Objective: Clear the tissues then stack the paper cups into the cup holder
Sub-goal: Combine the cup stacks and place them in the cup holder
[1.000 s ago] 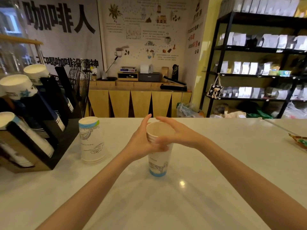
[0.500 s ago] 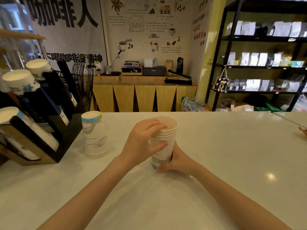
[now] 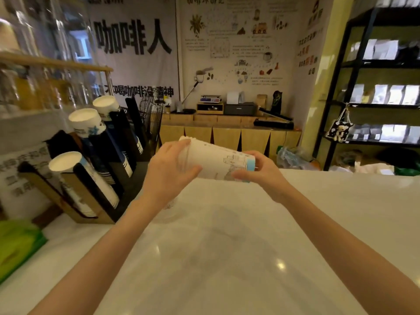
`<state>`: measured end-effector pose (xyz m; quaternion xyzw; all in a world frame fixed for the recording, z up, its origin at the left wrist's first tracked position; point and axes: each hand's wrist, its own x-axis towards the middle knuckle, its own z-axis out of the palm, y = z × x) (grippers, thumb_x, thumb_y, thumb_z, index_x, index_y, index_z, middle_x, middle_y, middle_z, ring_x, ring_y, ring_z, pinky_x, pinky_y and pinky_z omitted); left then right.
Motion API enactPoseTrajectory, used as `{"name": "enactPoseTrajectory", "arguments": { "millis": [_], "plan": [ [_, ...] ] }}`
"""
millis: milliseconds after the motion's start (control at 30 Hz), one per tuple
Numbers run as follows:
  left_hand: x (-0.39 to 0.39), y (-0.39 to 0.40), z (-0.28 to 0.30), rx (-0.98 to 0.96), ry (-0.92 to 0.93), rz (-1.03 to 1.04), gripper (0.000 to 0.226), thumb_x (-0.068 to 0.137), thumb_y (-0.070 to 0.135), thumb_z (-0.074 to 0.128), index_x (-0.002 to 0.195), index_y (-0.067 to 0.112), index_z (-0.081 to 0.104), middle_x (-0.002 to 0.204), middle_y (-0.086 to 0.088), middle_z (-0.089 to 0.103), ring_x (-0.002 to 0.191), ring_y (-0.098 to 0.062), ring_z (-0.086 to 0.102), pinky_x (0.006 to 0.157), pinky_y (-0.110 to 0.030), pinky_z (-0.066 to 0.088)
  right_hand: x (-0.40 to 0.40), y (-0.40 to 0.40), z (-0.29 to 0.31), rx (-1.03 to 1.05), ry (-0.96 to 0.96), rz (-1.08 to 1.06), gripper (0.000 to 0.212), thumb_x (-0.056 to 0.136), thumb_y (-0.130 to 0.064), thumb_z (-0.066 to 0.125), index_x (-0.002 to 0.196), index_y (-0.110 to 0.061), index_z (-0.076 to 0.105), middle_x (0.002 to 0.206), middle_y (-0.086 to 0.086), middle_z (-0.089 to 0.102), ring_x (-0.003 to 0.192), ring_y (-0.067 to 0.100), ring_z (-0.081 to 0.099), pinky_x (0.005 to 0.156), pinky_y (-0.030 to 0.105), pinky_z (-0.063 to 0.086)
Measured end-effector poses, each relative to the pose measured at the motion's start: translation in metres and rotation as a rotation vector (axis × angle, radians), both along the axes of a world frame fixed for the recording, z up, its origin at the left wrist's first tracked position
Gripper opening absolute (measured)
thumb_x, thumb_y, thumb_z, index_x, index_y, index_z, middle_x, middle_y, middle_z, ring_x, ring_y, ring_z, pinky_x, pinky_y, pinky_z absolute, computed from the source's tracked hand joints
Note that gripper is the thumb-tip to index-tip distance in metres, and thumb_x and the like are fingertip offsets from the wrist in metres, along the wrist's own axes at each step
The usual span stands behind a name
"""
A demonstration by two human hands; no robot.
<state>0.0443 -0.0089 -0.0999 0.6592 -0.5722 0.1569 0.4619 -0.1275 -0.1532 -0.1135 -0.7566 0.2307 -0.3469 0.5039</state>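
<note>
A stack of white paper cups (image 3: 218, 159) with a blue base band lies on its side in the air above the white counter (image 3: 250, 235), rims pointing left. My left hand (image 3: 168, 171) grips the rim end and my right hand (image 3: 261, 172) holds the base end. To the left stands the black and wood cup holder (image 3: 91, 187), with three slanted columns of white cups (image 3: 66, 161) in its slots. The second cup stack seen earlier is mostly hidden behind my left wrist; only a faint bit shows. No tissues are visible.
A green packet (image 3: 16, 246) lies at the counter's left edge. A sign (image 3: 20, 178) stands behind the holder. Beyond the counter are a wooden sideboard (image 3: 227, 137) with devices and a black shelf unit (image 3: 375, 105) at the right.
Both hands lifted the cup stack off the counter and tipped it sideways, rims toward the holder. The view shifted left and closer to the holder.
</note>
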Motion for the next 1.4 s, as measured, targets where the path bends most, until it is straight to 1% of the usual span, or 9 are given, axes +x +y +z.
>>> {"name": "enactPoseTrajectory", "arguments": {
  "millis": [100,300,467,600,700,833,967,1300,1400],
  "plan": [
    [0.015,0.006,-0.003,0.072,0.002,0.098,0.076,0.068,0.029,0.075,0.133,0.018,0.037,0.125,-0.010,0.050,0.102,-0.011,0.043,0.085,-0.027,0.038,0.028,0.000,0.030,-0.003,-0.109,0.001,0.035,0.073,-0.013,0.072,0.101,-0.022,0.053,0.099,-0.004,0.064,0.089,0.013,0.066,0.072,0.025,0.059],
    [0.048,0.005,-0.007,0.101,0.020,0.242,0.079,0.065,0.054,0.068,0.131,0.024,0.036,0.118,-0.002,0.062,0.102,-0.021,0.060,0.084,-0.041,0.053,0.088,0.015,0.077,-0.100,-0.251,-0.013,0.043,0.074,-0.027,0.073,0.109,-0.023,0.049,0.106,-0.003,0.061,0.099,0.016,0.061,0.082,0.031,0.056],
    [0.064,0.005,-0.013,0.218,0.066,0.379,0.076,0.063,0.065,0.063,0.121,0.020,0.042,0.105,-0.002,0.067,0.086,-0.019,0.059,0.066,-0.032,0.046,0.134,0.029,0.087,-0.266,-0.217,-0.014,0.070,0.069,-0.034,0.077,0.126,-0.018,0.041,0.106,-0.011,0.052,0.091,0.001,0.054,0.072,0.017,0.050],
    [0.080,0.003,-0.029,0.330,0.076,0.459,0.072,0.056,0.077,0.055,0.102,0.021,0.051,0.099,0.001,0.064,0.086,-0.019,0.058,0.068,-0.035,0.049,0.163,0.033,0.076,-0.373,-0.126,0.015,0.072,0.069,-0.034,0.077,0.128,-0.016,0.040,0.108,-0.007,0.051,0.081,-0.006,0.050,0.061,0.009,0.045],
    [0.090,0.000,-0.043,0.358,0.152,0.425,0.069,0.056,0.074,0.058,0.098,0.020,0.052,0.098,0.001,0.060,0.091,-0.020,0.057,0.067,-0.033,0.045,0.176,0.031,0.061,-0.377,-0.076,0.026,0.070,0.068,-0.034,0.078,0.125,-0.017,0.041,0.104,-0.007,0.052,0.079,-0.004,0.052,0.057,0.009,0.045],
    [0.096,-0.007,-0.061,0.359,0.325,0.316,0.071,0.058,0.060,0.069,0.114,0.020,0.052,0.112,-0.001,0.061,0.100,-0.020,0.058,0.082,-0.041,0.052,0.184,0.027,0.041,-0.314,-0.029,0.036,0.070,0.068,-0.036,0.077,0.125,-0.018,0.040,0.106,-0.006,0.052,0.084,0.003,0.053,0.062,0.012,0.044],
    [0.096,-0.010,-0.076,0.369,0.498,0.183,0.076,0.058,0.043,0.078,0.122,0.018,0.047,0.122,-0.002,0.058,0.109,-0.018,0.055,0.089,-0.035,0.051,0.186,0.026,0.019,-0.274,0.007,0.042,0.067,0.070,-0.033,0.076,0.124,-0.017,0.040,0.106,-0.006,0.052,0.087,0.005,0.053,0.063,0.012,0.045],
    [0.094,-0.011,-0.111,0.473,0.582,0.190,0.085,0.058,0.043,0.079,0.128,0.019,0.038,0.132,-0.003,0.052,0.121,-0.022,0.049,0.098,-0.040,0.045,0.187,0.028,-0.025,-0.225,0.071,0.028,0.070,0.072,-0.031,0.075,0.129,-0.018,0.037,0.129,0.004,0.054,0.098,0.007,0.049,0.060,0.008,0.041],
    [0.092,-0.012,-0.113,0.444,0.583,0.190,0.084,0.058,0.043,0.079,0.127,0.018,0.039,0.131,-0.004,0.053,0.119,-0.022,0.051,0.097,-0.040,0.046,0.185,0.028,-0.029,-0.200,0.091,0.047,0.074,0.071,-0.030,0.076,0.131,-0.018,0.035,0.131,0.002,0.051,0.103,0.008,0.047,0.071,0.013,0.045]
  ]
}}
